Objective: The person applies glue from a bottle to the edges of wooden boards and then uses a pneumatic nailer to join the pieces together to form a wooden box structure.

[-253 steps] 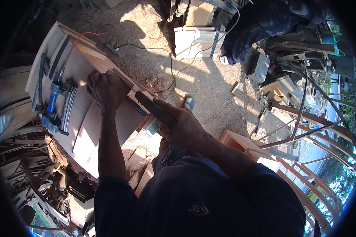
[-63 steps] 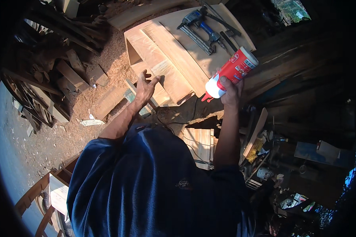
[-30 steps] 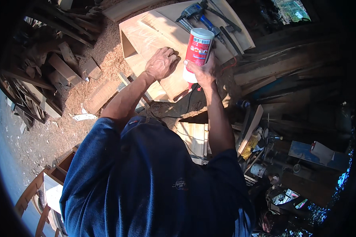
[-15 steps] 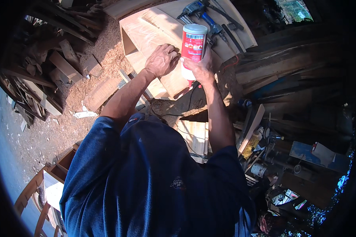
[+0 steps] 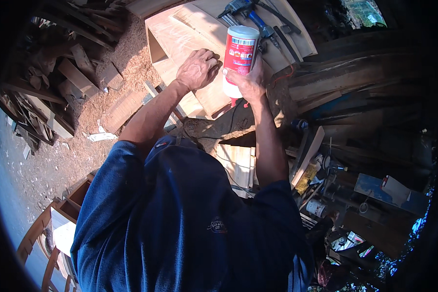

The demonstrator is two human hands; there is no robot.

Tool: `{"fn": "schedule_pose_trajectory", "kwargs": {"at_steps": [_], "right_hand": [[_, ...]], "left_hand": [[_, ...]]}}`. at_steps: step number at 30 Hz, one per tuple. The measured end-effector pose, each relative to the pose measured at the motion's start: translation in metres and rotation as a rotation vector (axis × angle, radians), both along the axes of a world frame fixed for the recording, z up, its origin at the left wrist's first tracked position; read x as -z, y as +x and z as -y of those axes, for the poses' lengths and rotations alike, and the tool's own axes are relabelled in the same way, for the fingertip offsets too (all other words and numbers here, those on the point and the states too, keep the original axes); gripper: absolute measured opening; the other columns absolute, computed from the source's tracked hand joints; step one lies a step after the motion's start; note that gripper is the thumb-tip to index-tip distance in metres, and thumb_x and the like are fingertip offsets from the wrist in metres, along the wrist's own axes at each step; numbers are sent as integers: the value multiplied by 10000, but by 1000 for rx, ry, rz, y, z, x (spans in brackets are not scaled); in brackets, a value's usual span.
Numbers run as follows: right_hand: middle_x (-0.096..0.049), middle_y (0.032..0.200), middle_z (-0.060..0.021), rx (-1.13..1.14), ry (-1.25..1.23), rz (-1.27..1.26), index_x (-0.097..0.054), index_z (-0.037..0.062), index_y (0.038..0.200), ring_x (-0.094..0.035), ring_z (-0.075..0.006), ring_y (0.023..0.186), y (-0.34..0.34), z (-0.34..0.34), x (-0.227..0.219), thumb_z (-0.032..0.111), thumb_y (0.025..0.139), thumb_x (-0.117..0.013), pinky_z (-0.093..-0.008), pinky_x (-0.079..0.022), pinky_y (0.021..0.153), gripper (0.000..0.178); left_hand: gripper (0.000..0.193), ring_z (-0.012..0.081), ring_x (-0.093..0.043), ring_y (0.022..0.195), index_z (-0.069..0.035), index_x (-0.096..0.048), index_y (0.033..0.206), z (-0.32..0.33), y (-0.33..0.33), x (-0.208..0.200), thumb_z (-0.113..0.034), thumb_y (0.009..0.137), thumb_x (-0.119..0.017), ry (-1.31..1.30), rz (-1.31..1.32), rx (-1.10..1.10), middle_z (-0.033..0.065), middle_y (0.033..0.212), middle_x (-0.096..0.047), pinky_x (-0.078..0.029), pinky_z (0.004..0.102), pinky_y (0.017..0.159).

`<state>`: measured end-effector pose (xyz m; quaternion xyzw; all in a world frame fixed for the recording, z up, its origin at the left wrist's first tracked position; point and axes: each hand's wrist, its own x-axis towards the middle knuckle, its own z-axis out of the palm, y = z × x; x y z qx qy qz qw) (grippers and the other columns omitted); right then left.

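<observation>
Background: wood offcuts (image 5: 77, 77) at ten o'clock, sawdust-strewn ground (image 5: 137, 80) right of them. Pale wooden workpiece (image 5: 177, 41) spans eleven to one. Left hand (image 5: 198, 70) near half past eleven, fingers curled on the workpiece; any grip cannot be told. Red-and-white bottle (image 5: 239, 58) just past twelve, nozzle toward six, clasped in right hand (image 5: 250, 86). Blue nail gun (image 5: 258, 22) beyond, toward one.

Panel (image 5: 275, 59) at twelve o'clock, bearing nail gun (image 5: 256, 18), dark tool (image 5: 279, 15) and black strip (image 5: 288, 44); floor (image 5: 87, 160) toward ten o'clock, strewn with shavings (image 5: 137, 61) and planks (image 5: 78, 78).
</observation>
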<state>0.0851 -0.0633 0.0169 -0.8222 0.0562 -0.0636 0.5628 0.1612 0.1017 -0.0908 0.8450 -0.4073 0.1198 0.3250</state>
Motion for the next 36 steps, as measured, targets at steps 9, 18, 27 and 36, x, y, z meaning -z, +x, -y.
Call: {"fn": "schedule_pose_trajectory", "kwargs": {"at_steps": [9,18,27,36], "right_hand": [[-638,1163,-174,18,-87,35,-450,0,1306,-663,-282,1039,-1,-8,-2,177,697,-880,-433,-539,923,767],[-623,1114,-159,-2,-110,123,-455,-9,1261,-657,-290,979,-3,-10,10,168,694,-888,-430,-544,868,735],[-636,1112,-155,58,-162,109,-438,-4,1260,-663,-273,978,-9,-17,10,189,701,-882,-431,-546,878,739],[-634,1123,-164,77,-50,62,-437,-11,1278,-662,-264,987,-17,-24,8,176,697,-888,-413,-543,893,759]], "left_hand": [[206,252,-574,1103,-123,-718,1074,-1,2,3,-233,912,-654,10,13,-4,49,1137,-651,-451,412,1003],[200,259,-575,1092,-120,-721,1058,-1,-1,7,-248,918,-656,-27,28,-8,59,1115,-652,-448,415,1001],[226,266,-565,1104,-116,-707,1081,1,2,10,-236,897,-658,-9,6,-8,70,1111,-639,-445,415,1002],[253,277,-563,1117,-109,-700,1102,1,2,9,-232,884,-664,30,17,6,80,1106,-634,-444,418,1012]]}}
